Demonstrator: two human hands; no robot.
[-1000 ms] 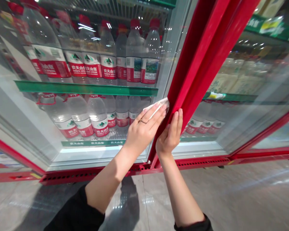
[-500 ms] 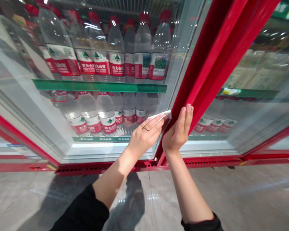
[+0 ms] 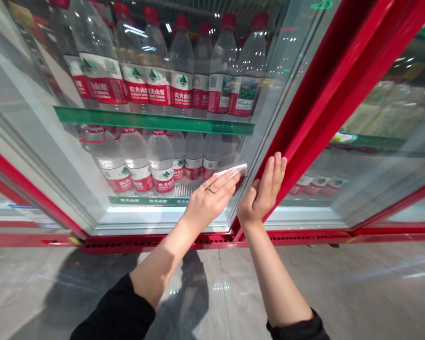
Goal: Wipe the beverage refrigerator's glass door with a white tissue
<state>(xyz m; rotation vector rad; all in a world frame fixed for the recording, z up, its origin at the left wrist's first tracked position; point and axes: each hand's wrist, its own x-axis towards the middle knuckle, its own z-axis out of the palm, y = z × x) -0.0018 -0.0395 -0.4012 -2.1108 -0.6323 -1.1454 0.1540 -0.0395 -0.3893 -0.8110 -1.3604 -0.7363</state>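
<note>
Grey floor (image 3: 357,288); glass door (image 3: 230,146), apparently shut.

The upper shelf (image 3: 152,120), edged in green, carries a close row of upright clear bottles (image 3: 182,89) with red caps and red-and-white labels. Similar bottles (image 3: 163,179) stand on the lower shelf (image 3: 184,191), whose slats show beside them; the leftmost has a red loop at its neck. Pale, blurred goods (image 3: 393,113) sit on the right-hand shelf (image 3: 378,141). The red-framed cooler (image 3: 127,244) stands on a grey tiled floor (image 3: 241,288).
</note>
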